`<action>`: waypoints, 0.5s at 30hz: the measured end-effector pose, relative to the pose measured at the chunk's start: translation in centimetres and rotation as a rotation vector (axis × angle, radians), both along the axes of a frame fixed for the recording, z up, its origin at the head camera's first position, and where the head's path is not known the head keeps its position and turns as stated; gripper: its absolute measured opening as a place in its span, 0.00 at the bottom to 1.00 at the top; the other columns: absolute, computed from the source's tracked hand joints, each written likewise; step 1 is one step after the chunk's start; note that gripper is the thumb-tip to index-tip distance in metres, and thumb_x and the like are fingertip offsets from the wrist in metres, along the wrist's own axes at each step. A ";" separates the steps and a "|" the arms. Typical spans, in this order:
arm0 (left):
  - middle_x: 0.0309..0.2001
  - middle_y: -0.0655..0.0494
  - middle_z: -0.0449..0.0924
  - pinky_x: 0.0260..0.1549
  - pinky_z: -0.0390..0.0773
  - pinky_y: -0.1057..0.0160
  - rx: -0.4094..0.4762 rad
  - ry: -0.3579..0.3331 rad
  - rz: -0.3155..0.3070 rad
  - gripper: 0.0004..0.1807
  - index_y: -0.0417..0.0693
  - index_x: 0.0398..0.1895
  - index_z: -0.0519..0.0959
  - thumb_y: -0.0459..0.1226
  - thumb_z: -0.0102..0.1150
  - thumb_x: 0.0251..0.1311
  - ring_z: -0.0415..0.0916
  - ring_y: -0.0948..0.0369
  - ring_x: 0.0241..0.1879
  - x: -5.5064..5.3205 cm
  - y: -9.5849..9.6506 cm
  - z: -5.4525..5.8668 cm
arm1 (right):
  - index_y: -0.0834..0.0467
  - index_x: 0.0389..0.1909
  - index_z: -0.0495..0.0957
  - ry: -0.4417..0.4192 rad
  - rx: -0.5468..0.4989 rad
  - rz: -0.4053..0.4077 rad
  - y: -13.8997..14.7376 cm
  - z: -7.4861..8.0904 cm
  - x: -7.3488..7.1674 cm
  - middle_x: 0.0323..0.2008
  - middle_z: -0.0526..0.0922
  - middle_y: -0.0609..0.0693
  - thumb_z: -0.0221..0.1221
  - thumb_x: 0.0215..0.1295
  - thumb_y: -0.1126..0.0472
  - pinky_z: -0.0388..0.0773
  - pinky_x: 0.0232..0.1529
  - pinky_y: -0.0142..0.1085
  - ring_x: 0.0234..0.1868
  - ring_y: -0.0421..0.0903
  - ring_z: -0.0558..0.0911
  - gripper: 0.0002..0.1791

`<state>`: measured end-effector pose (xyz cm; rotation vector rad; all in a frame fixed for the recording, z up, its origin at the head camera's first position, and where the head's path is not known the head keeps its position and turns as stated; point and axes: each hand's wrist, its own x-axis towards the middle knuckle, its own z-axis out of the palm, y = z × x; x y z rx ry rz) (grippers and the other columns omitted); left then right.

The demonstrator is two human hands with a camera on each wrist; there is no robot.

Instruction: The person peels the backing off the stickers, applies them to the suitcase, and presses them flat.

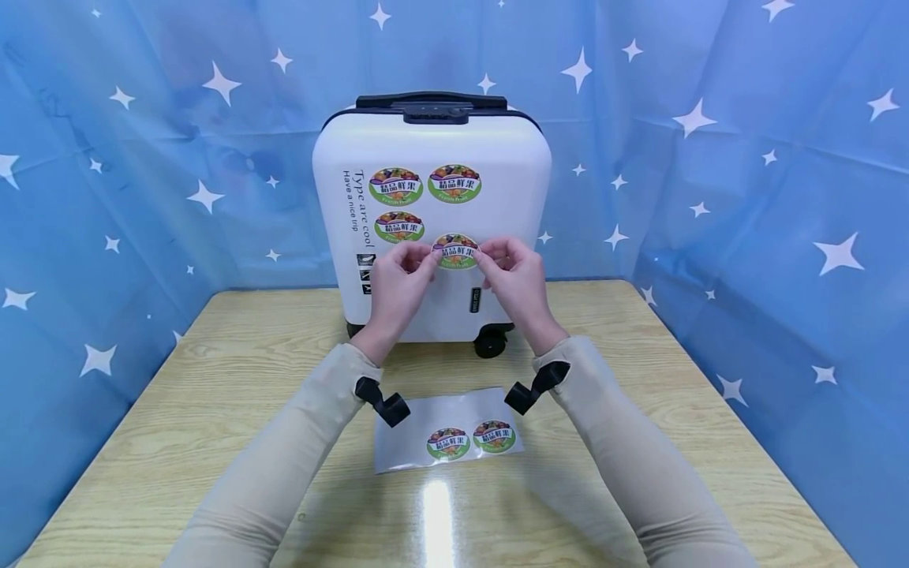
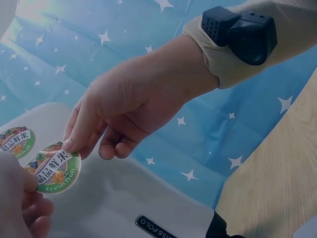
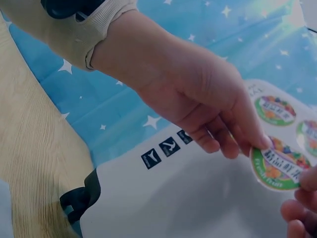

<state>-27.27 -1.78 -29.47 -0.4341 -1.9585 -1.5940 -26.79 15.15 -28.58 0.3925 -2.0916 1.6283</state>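
Observation:
An oval fruit sticker is held by its two side edges in front of a white suitcase. My left hand pinches the left edge between thumb and finger. At the opposite edge, my right hand pinches the sticker the same way. Both wrist views show the sticker between the two hands; whether its back touches the suitcase I cannot tell. Three like stickers are on the suitcase: top left, top right and lower left.
A backing sheet with two more oval stickers lies on the wooden table, between the forearms. The suitcase stands upright, with a black handle on top and a wheel below. Blue star-patterned cloth hangs behind and at both sides.

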 end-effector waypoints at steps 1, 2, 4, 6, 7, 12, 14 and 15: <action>0.27 0.53 0.79 0.23 0.73 0.67 0.001 -0.002 0.002 0.09 0.41 0.34 0.81 0.39 0.63 0.57 0.75 0.61 0.24 -0.1 0.0 0.1 | 0.60 0.37 0.77 0.002 0.000 -0.001 0.0 0.1 0.0 0.31 0.79 0.51 0.61 0.61 0.57 0.75 0.24 0.35 0.23 0.50 0.77 0.09; 0.27 0.53 0.79 0.23 0.73 0.67 0.000 -0.002 0.006 0.09 0.41 0.34 0.81 0.39 0.63 0.57 0.75 0.60 0.24 -0.1 0.1 0.1 | 0.60 0.37 0.77 0.005 0.000 -0.002 0.0 0.1 0.0 0.31 0.79 0.51 0.61 0.62 0.57 0.75 0.24 0.36 0.23 0.51 0.76 0.09; 0.27 0.53 0.79 0.24 0.73 0.68 -0.002 -0.004 0.011 0.10 0.41 0.35 0.81 0.39 0.63 0.57 0.76 0.60 0.25 -0.2 0.1 0.3 | 0.60 0.37 0.77 0.011 -0.002 -0.005 -0.1 0.3 0.0 0.31 0.79 0.52 0.61 0.62 0.58 0.76 0.25 0.38 0.24 0.52 0.76 0.09; 0.27 0.53 0.79 0.24 0.73 0.68 -0.002 0.000 0.016 0.09 0.41 0.35 0.81 0.39 0.63 0.57 0.75 0.60 0.25 -0.3 0.2 0.4 | 0.60 0.37 0.77 0.017 -0.004 -0.008 -0.2 0.5 -0.1 0.31 0.79 0.52 0.60 0.62 0.58 0.76 0.26 0.39 0.24 0.53 0.76 0.09; 0.28 0.52 0.79 0.24 0.73 0.68 0.000 0.005 0.018 0.09 0.40 0.35 0.80 0.39 0.63 0.57 0.75 0.60 0.25 -0.4 0.2 0.5 | 0.60 0.37 0.77 0.021 -0.005 -0.012 -0.2 0.6 -0.1 0.31 0.79 0.52 0.60 0.62 0.58 0.76 0.26 0.39 0.24 0.53 0.76 0.09; 0.28 0.52 0.79 0.24 0.74 0.68 0.009 0.040 0.035 0.09 0.40 0.34 0.80 0.38 0.63 0.57 0.74 0.61 0.25 -0.7 0.4 0.7 | 0.60 0.37 0.77 0.039 -0.004 -0.026 -0.5 1.0 -0.5 0.30 0.78 0.52 0.59 0.63 0.59 0.75 0.25 0.36 0.23 0.50 0.76 0.08; 0.28 0.52 0.79 0.23 0.74 0.68 0.007 0.049 0.049 0.09 0.40 0.34 0.80 0.38 0.63 0.57 0.74 0.60 0.25 -0.8 0.5 0.8 | 0.61 0.37 0.76 0.045 -0.006 -0.029 -0.6 1.1 -0.7 0.30 0.78 0.53 0.59 0.63 0.60 0.75 0.24 0.36 0.22 0.48 0.76 0.08; 0.28 0.52 0.79 0.23 0.74 0.68 0.003 0.052 0.057 0.09 0.40 0.34 0.80 0.38 0.62 0.57 0.74 0.61 0.25 -0.8 0.5 0.8 | 0.62 0.37 0.76 0.046 -0.008 -0.031 -0.7 1.1 -0.7 0.30 0.78 0.53 0.59 0.63 0.60 0.75 0.23 0.35 0.22 0.48 0.76 0.08</action>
